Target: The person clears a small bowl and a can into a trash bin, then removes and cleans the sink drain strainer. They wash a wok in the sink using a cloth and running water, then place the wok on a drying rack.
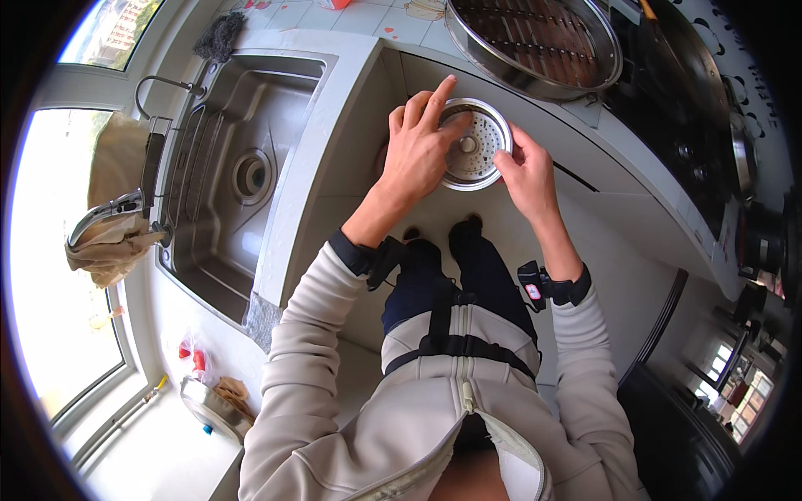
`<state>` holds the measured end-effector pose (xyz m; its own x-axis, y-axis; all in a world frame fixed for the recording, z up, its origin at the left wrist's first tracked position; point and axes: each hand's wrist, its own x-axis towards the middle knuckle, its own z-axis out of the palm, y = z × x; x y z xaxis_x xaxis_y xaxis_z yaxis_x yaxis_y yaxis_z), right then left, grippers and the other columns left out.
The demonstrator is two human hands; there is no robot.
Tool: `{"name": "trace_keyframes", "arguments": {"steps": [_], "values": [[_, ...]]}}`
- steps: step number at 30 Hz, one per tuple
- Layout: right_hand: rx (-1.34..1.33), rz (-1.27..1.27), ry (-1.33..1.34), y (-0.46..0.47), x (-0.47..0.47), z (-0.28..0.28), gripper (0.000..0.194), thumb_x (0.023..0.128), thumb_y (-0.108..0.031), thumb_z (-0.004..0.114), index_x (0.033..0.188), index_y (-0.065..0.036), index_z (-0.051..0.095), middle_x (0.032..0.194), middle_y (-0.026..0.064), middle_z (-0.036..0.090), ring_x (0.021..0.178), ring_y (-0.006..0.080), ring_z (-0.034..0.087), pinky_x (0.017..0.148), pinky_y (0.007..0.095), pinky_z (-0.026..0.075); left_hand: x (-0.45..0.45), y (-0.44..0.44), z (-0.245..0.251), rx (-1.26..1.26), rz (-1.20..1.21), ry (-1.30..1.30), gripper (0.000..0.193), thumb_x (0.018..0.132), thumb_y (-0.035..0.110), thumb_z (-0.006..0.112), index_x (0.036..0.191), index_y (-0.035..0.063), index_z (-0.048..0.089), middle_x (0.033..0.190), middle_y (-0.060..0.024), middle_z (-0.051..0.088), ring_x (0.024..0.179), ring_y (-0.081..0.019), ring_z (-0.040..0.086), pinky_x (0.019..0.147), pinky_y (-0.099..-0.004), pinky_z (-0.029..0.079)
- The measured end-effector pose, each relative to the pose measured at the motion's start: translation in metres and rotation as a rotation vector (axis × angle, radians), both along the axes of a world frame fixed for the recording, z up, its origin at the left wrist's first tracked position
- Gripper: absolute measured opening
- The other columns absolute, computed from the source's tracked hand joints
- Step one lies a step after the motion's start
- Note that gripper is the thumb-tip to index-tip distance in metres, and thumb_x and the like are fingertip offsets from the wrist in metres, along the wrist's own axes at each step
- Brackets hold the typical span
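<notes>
A round metal sink strainer basket point(482, 141) with a perforated bottom and a small centre knob is held up in front of me. My right hand point(529, 172) grips its right rim, the thumb lying over the edge. My left hand point(418, 141) is at its left side, with a finger or thumb reaching inside the basket and the other fingers spread above the rim; whether it also bears the basket from beneath is hidden. On the left is the stainless steel sink point(269, 131) with a round drain opening point(254, 176).
A dark scouring pad point(219, 36) lies at the sink's back corner. Brown cloths hang by the faucet point(106, 216). A large round steamer pan point(532, 47) stands on the counter, beside a wok point(680, 69) on the black stove. A grey cloth point(262, 320) hangs at the sink's near edge.
</notes>
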<state>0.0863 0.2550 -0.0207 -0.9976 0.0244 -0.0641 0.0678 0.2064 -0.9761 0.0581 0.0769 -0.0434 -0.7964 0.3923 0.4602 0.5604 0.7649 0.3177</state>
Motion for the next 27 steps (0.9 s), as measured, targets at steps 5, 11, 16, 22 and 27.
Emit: {"name": "trace_keyframes", "arguments": {"steps": [5,11,16,22,27], "values": [[0.069,-0.038,0.093,0.003,-0.004,0.005,0.041,0.079,-0.004,0.052,0.120,0.001,0.058,0.078,0.0050,0.064,0.063,0.0073,0.057,0.056,0.0238,0.049,-0.001,-0.001,0.004,-0.016,-0.013,-0.057,0.050,0.066,-0.001,0.057,0.111,0.0187,0.069,0.149,-0.0060,0.031,0.123,-0.0291,0.040,0.098,-0.0433,0.035],[0.161,-0.020,0.070,0.005,-0.004,0.006,0.038,0.079,-0.006,0.052,0.115,0.000,0.060,0.072,0.0063,0.062,0.058,0.0088,0.055,0.053,0.0255,0.048,0.000,0.002,0.016,-0.055,-0.205,-0.055,0.057,0.069,-0.003,0.058,0.119,0.0237,0.064,0.150,-0.0042,0.029,0.126,-0.0278,0.038,0.100,-0.0438,0.035],[0.192,-0.041,0.113,0.005,-0.003,0.007,0.035,0.078,-0.007,0.053,0.110,0.000,0.062,0.067,0.0071,0.062,0.054,0.0103,0.058,0.049,0.0264,0.048,-0.006,0.003,0.017,-0.162,-0.254,-0.065,0.055,0.070,-0.001,0.059,0.119,0.0250,0.063,0.151,-0.0014,0.027,0.127,-0.0265,0.037,0.100,-0.0438,0.035],[0.171,-0.048,-0.069,0.004,0.000,0.013,0.036,0.081,-0.007,0.052,0.115,0.002,0.061,0.076,0.0033,0.065,0.060,0.0062,0.059,0.048,0.0221,0.049,-0.008,-0.004,0.010,-0.180,-0.185,0.022,0.042,0.073,0.007,0.058,0.113,0.0202,0.066,0.150,-0.0018,0.028,0.124,-0.0248,0.039,0.094,-0.0400,0.037],[0.256,-0.091,-0.053,0.000,-0.003,0.011,0.022,0.077,-0.012,0.054,0.092,-0.001,0.066,0.059,0.0082,0.060,0.047,0.0152,0.058,0.047,0.0290,0.048,-0.003,-0.012,0.008,-0.230,-0.183,-0.032,0.041,0.070,0.005,0.058,0.109,0.0120,0.066,0.145,-0.0039,0.037,0.122,-0.0249,0.041,0.092,-0.0392,0.038]]}}
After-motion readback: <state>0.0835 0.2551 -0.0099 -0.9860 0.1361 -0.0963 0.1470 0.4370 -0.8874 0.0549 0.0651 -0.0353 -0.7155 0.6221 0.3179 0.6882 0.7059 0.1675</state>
